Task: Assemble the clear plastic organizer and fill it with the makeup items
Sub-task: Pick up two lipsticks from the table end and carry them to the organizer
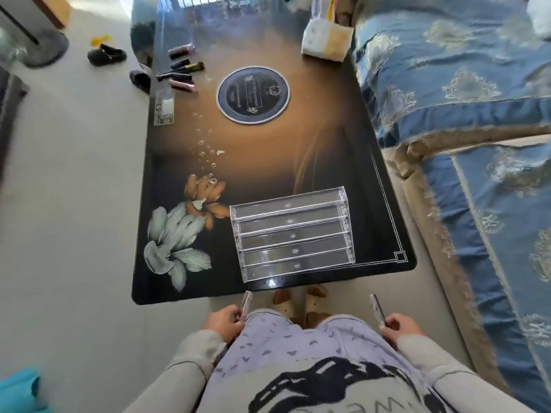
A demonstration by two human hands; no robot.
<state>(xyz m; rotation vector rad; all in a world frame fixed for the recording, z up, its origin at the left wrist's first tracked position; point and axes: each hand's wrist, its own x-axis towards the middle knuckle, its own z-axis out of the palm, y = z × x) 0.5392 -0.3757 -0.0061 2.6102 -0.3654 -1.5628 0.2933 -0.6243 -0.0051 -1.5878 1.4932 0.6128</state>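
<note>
Near right on the glossy dark table (298,150): the clear plastic organizer (293,234), a stepped rack of five long, narrow troughs, hard-edged and see-through, set close to the near edge and the right corner. Just left of it, printed into the table top, two large flowers, one pale grey-green and one orange, with a trail of small bubbles rising toward the far end.

Low in the view, just short of the table's near edge:
- left hand (223,321), fingers curled round a slim pale stick (246,302), smooth and shiny, tip pointing away toward the table;
- right hand (398,324), fingers and thumb pinching a slim dark stick (377,308) with a silvery sheen, also angled away.

What kind of makeup item each stick is: too blurred to tell.

Far left on the table, well apart from the organizer: the remaining makeup items (182,70), a loose cluster of short round tubes in black and pink, plus a brush with a brown bristle head. Just nearer than these, at the left edge, a flat clear plastic piece (164,105) with white markings.

Mid-table, toward the far end: a round flat disc (253,94), dark with a pale rim.

At the far right corner: a white and cream boxy holder (326,40), soft-looking.

Along the right: a sofa (462,99) under blue patterned cloth with a fringed beige border.
</note>
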